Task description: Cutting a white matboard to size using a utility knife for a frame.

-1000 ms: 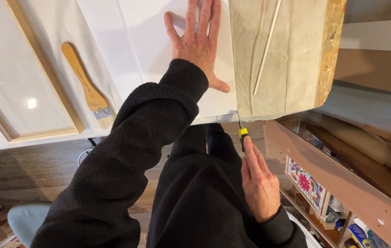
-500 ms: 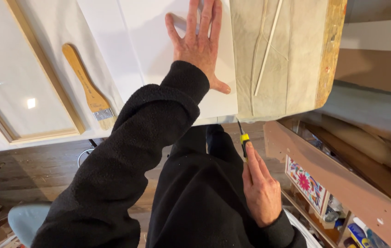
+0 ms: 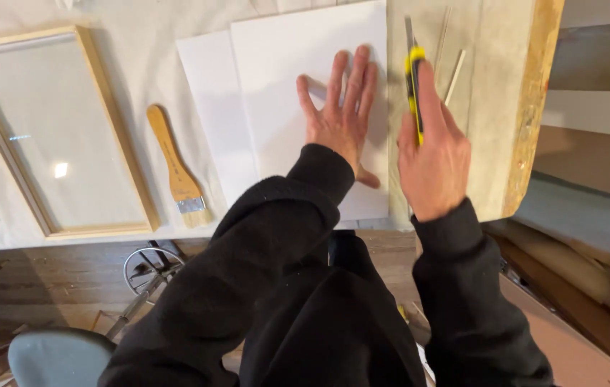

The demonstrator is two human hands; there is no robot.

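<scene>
Raised from the lap, the right hand (image 3: 430,154) now grips a yellow utility knife (image 3: 413,82) at the white board's (image 3: 305,64) right edge, left hand (image 3: 340,118) pressing flat, open; cutting calls for a steady pull.

A table (image 3: 147,29) draped in pale cloth carries a glazed wooden picture frame (image 3: 115,154) at left, a wooden-handled flat brush (image 3: 174,166) just beside it, and two overlapping white boards (image 3: 276,79) at centre. At right, thin wooden strips (image 3: 455,68) lie on the table's bare, rough-edged wooden end (image 3: 509,107).
</scene>
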